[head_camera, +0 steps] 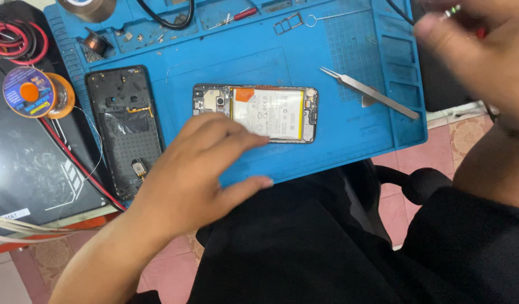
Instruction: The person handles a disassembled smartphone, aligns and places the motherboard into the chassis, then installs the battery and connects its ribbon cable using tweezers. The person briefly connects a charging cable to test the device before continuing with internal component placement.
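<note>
An opened phone lies on the blue repair mat, its white battery and circuit board exposed. My left hand rests on the mat's near edge, its fingers spread and their tips touching the phone's near side. My right hand is raised at the upper right, blurred; something small with a red part shows behind its fingers, and I cannot tell whether the hand holds it. The phone's black back cover lies inside-up to the left of the phone.
Metal tweezers lie on the mat to the right of the phone. A solder spool, red wires, a copper coil, a card tray and an ejector pin sit along the back. A black mat lies left.
</note>
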